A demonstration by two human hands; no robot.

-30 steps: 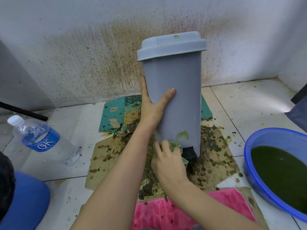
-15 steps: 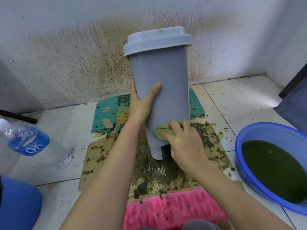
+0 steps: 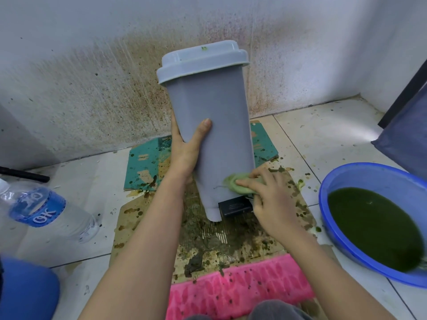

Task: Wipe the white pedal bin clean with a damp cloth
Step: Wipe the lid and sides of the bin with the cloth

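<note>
The tall white plastic pedal bin (image 3: 215, 125) stands at frame centre, the left hand (image 3: 184, 151) clasping its side. The right hand (image 3: 270, 195), gripping the crumpled green damp cloth (image 3: 238, 184), has swept to the bin's lower right. The front smear is gone, but a green lid speck (image 3: 203, 48) remains.

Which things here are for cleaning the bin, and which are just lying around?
For the job: pedal bin, green cloth, left hand holding the bin, right hand holding the cloth.
Lying about: water bottle, blue basin of green liquid, pink mat, stained cardboard.
</note>
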